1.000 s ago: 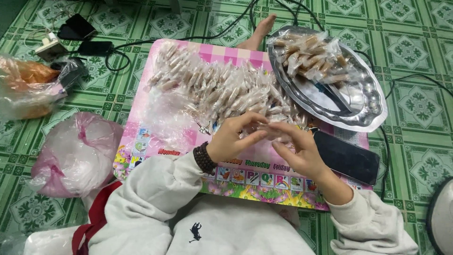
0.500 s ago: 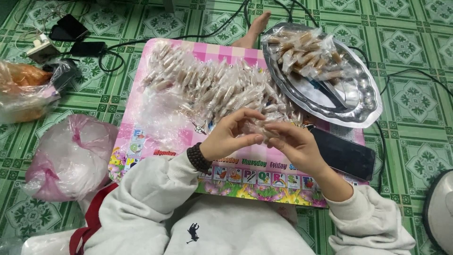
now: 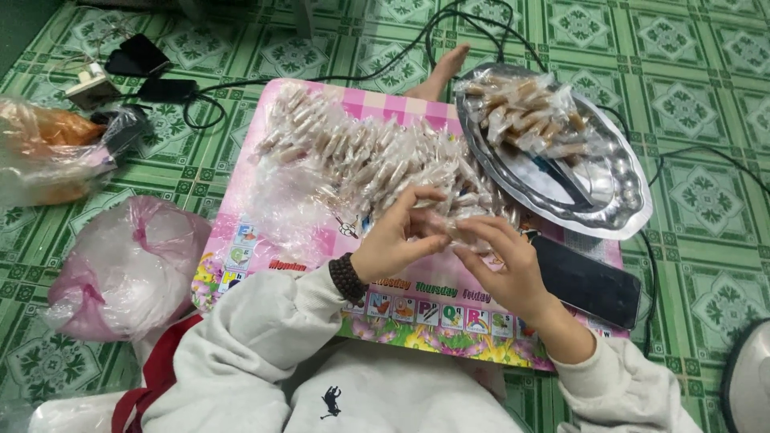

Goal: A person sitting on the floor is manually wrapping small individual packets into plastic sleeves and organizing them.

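Fingers of the left hand (image 3: 393, 240) and right hand (image 3: 501, 269) meet, each grip pinching one small clear-wrapped brown candy (image 3: 446, 230); fingertips partly hide it above the pink plastic board (image 3: 265, 240).

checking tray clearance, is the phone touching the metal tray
Cannot tell. The head view shows the dark phone right below the metal tray rim, with no plain gap.
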